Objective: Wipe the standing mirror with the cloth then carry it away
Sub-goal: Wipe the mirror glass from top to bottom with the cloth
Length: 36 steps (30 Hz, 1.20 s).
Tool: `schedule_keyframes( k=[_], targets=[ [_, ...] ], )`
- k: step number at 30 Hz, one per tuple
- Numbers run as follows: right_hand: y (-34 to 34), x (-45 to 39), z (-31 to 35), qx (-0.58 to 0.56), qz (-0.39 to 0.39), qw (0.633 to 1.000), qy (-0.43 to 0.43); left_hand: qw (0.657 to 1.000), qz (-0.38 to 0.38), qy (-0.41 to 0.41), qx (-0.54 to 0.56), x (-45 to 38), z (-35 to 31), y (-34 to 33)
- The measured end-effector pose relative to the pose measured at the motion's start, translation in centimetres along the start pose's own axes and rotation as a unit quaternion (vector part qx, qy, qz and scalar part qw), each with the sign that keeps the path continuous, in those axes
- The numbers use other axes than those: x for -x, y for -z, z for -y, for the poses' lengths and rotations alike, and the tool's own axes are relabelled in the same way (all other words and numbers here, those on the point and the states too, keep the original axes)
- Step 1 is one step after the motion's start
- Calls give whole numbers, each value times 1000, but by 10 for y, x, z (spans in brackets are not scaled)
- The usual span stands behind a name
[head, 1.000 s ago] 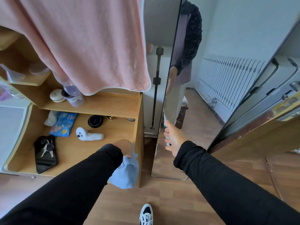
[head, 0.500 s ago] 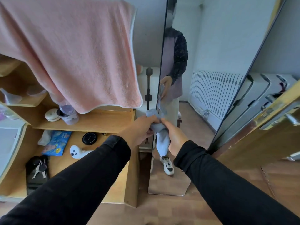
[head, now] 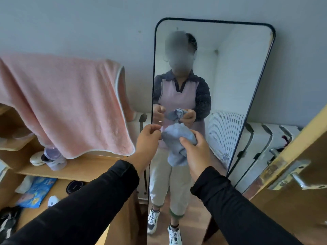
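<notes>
A tall standing mirror (head: 235,73) with a thin dark frame leans against the grey wall in front of me. A bunched light-blue cloth (head: 175,138) hangs in front of its glass at about waist height. My right hand (head: 196,151) grips the cloth from the right side. My left hand (head: 148,140) is just left of the cloth, fingers curled and pinching at its edge. Both arms wear black sleeves. The mirror reflects a person holding the same cloth.
A pink towel (head: 67,103) drapes over a wooden shelf unit (head: 85,167) on the left, holding a cup, a blue packet and small items. A wooden door (head: 300,174) with a metal handle stands at the right. White radiators line the wall behind.
The view has tilted upward, so the whole mirror now shows. The cloth went from my left hand low by the shelf up to the mirror front, and my right hand took hold of it.
</notes>
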State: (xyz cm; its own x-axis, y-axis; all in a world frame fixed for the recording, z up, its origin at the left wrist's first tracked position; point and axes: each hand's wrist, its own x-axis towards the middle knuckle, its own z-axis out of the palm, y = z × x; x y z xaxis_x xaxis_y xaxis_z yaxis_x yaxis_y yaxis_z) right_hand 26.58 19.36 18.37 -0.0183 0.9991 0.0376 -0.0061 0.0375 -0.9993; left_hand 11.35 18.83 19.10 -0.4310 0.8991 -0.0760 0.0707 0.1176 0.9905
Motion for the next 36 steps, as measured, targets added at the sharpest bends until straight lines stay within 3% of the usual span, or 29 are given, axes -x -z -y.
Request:
schedule_keyframes(
  k=[4,9,15,23,29,36],
  targets=[
    [4,-27,16,-1,-7,999,37,983,-130,-113,-62,-16,-37,-4],
    [-8,-48,36,33,-21,996,82,960,-196,-179,-83,-53,-78,-2],
    [-25,-63,58,60,-17,988,139,967,-156,-195,-54,-89,-118,-13],
    [-40,-101,114,136,-94,954,251,981,-95,-169,21,-121,-135,-17],
    [-48,-117,148,182,-122,933,285,976,-81,-194,50,-132,-164,-13],
    [-69,-147,165,288,-193,848,400,973,-73,-216,48,-142,-154,-20]
  ],
)
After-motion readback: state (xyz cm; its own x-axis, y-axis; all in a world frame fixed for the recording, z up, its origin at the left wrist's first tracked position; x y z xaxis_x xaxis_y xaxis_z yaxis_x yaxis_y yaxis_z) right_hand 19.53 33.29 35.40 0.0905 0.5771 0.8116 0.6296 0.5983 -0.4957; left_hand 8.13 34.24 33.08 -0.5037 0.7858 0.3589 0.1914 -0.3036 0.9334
